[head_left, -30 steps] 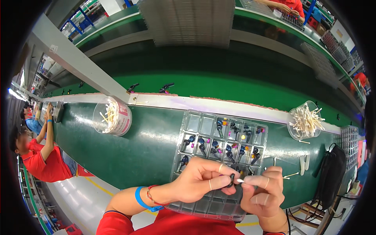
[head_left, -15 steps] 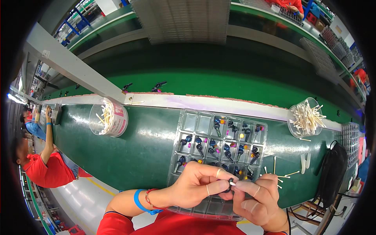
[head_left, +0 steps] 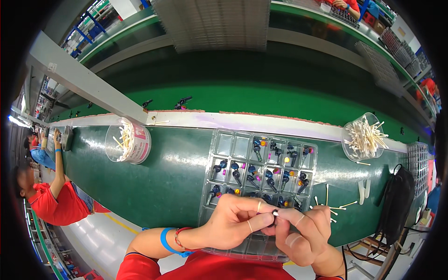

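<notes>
Pinched between the thumb and fingers of my left hand (head_left: 233, 224) is a small dark earphone (head_left: 274, 211), mostly covered by fingertips. My right hand (head_left: 305, 233) is closed against it, with the white tip of a cotton swab (head_left: 276, 214) showing at the earphone; the swab's stick is hidden. Both hands are over the near part of a clear compartment tray (head_left: 241, 145). Several dark blue earphones (head_left: 257, 149) with orange, yellow or magenta bits lie in its compartments. Some near compartments are hidden by my hands.
Cups of cotton swabs stand at left (head_left: 142, 144) and right (head_left: 347, 148). Loose swabs (head_left: 337, 208), pale strips (head_left: 361, 192) and a black pouch (head_left: 396, 205) lie to the right. Beyond a white ledge (head_left: 196, 118), a green belt (head_left: 261, 102) carries more earphones. A co-worker (head_left: 53, 200) is at left.
My right fingers have shifted slightly, the index finger now straighter along the earphone, and less of the swab tip's length shows. My left hand keeps its grip almost unmoved.
</notes>
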A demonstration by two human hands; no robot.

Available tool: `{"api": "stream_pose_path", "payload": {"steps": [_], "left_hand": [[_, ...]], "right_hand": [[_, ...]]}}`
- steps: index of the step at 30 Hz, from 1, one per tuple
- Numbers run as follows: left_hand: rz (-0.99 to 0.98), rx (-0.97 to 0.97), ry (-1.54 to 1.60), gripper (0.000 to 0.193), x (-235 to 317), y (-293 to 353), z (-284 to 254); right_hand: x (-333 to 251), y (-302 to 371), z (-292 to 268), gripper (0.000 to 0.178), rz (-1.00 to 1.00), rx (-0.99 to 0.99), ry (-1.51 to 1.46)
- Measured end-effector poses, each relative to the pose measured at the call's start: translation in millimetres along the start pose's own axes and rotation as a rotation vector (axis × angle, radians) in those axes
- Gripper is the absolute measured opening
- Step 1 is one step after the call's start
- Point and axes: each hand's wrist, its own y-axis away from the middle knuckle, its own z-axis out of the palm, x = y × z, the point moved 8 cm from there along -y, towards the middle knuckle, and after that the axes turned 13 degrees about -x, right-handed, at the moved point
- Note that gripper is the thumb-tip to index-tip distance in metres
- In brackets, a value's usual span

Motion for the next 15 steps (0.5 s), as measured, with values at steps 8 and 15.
{"api": "stream_pose_path", "payload": {"steps": [8,15], "left_hand": [[0.131,0.123,-0.158,0.023,2.7,4.7,-0.6],[0.130,0.126,-0.131,0.023,-3.2,6.5,1.1]], "right_hand": [[-0.8,-4.4,2.8,0.041,0.050,0.039,0.048],[-0.2,-0.7,1.7,0.040,0.025,0.055,-0.001]]}}
